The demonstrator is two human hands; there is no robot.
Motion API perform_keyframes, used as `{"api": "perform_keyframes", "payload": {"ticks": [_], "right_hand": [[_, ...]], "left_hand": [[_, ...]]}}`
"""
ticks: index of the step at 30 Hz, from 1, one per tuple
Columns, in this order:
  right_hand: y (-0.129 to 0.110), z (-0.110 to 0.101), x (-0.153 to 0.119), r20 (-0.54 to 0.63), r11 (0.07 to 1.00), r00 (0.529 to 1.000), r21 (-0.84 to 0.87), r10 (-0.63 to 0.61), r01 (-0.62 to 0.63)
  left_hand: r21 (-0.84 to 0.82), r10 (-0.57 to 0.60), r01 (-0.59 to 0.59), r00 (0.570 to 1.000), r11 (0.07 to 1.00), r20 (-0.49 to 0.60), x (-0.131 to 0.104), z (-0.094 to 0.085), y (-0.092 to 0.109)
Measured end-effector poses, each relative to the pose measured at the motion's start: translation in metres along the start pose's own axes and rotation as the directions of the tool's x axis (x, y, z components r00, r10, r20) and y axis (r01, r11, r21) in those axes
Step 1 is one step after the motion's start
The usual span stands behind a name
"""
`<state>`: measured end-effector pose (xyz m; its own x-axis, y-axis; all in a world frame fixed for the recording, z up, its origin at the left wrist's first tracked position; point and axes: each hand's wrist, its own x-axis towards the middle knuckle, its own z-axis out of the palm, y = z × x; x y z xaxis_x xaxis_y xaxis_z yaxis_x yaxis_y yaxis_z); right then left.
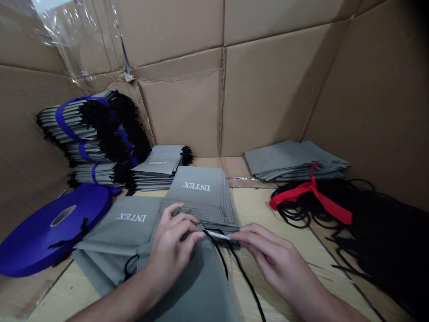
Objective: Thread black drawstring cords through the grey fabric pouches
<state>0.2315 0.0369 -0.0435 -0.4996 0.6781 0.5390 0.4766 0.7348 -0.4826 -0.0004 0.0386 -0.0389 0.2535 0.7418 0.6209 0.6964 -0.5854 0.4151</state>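
"While the left hand (174,239) pinches the edge of a grey drawstring pouch (201,286), what is the right hand (268,255) doing?"

"Its thumb and fingers are clamped on one end of a slim white rod (217,234) — the other end meets the left fingertips."

"And the pouch lies where?"

"Under the left hand, just in front of the stack of grey INTEX pouches (197,185), with black cord (247,280) trailing down on its right."

"What sits farther out?"

"A roll of blue ribbon (30,241) at far left — and, on the right, a black cord bundle (389,237) tied with red ribbon (333,210)."
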Motion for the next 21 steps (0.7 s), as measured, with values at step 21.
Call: {"api": "perform_keyframes", "payload": {"ticks": [21], "right_hand": [[0.004,-0.014,0.004,-0.075,0.988,0.988,-0.096,-0.132,0.124]], "left_hand": [[-0.339,-0.026,0.065,0.993,0.939,0.117,0.000,-0.006,0.009]]}}
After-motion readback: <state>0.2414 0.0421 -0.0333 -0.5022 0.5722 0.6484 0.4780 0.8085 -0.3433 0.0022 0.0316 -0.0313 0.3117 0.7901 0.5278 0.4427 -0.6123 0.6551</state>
